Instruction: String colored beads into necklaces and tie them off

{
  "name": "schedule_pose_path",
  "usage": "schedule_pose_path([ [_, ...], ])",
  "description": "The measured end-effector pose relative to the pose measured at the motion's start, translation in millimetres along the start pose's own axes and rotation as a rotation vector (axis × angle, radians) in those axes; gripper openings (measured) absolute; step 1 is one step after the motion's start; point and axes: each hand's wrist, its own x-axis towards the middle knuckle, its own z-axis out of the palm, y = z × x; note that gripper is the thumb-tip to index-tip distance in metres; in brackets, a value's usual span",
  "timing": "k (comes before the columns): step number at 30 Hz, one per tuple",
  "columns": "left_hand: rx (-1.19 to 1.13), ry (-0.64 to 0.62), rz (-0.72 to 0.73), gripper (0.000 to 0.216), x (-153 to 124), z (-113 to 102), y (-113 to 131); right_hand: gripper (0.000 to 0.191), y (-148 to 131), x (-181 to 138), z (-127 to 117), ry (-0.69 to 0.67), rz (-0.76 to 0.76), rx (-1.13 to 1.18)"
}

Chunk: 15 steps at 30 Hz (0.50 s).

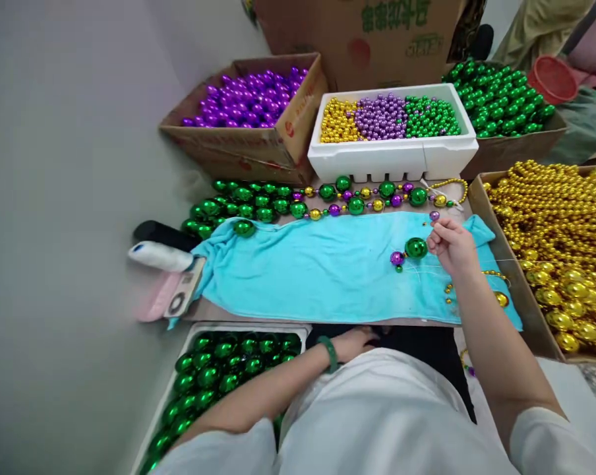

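My right hand (pixel 451 247) is over the right part of a turquoise towel (pixel 308 270), its fingers pinched together. A small purple bead (pixel 434 216) shows at the fingertips. Just left of that hand are a large green bead (pixel 416 248), a purple bead (pixel 397 258) and a tiny green bead (pixel 399 268), with thin clear thread nearby. Under my right forearm lie a short run of small gold beads (pixel 490 273) and a larger gold bead (pixel 501 299). My left hand (pixel 355 343) rests on the dark cloth of my lap, fingers loosely stretched and partly hidden; I see nothing in it.
Behind the towel lie strung beads (pixel 356 206) and loose green beads (pixel 243 193). A white foam box (pixel 391 158) holds gold, purple and green beads. Cardboard boxes stand left (pixel 229 142) and right (pixel 518 280). A foam tray (pixel 169 389) of green beads sits lower left.
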Motion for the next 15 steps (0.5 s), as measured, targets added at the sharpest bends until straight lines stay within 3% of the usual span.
schedule_pose_path([
  [3, 0.355, -0.218, -0.104, 0.025, -19.5, -23.9, 10.3, 0.028, -6.7, -6.4, -4.3, -0.012, -0.019, -0.022],
  [5, 0.691, -0.410, -0.126, 0.032, -28.8, -36.9, 38.5, 0.027, -14.0, -5.2, -4.7, -0.016, -0.030, -0.035],
  [7, 0.918, -0.451, -0.064, 0.034, -26.1, -46.8, 80.8, 0.026, -25.7, -2.0, -2.0, -0.030, -0.050, -0.032],
  [9, 1.037, -0.279, 0.068, 0.034, -9.8, -55.5, 127.2, 0.024, -41.8, 0.2, 4.2, -0.055, -0.089, -0.022],
  [11, 1.104, -0.007, 0.254, 0.034, 15.6, -66.8, 166.7, 0.021, -60.1, -0.8, 12.5, -0.072, -0.147, -0.009],
  [13, 1.139, 0.247, 0.425, 0.032, 43.3, -84.9, 193.2, 0.017, -76.9, -5.1, 20.2, -0.062, -0.212, 0.009],
  [15, 1.166, 0.427, 0.489, 0.029, 67.1, -112.2, 208.0, 0.013, -87.3, -9.8, 24.0, -0.040, -0.264, 0.016],
])
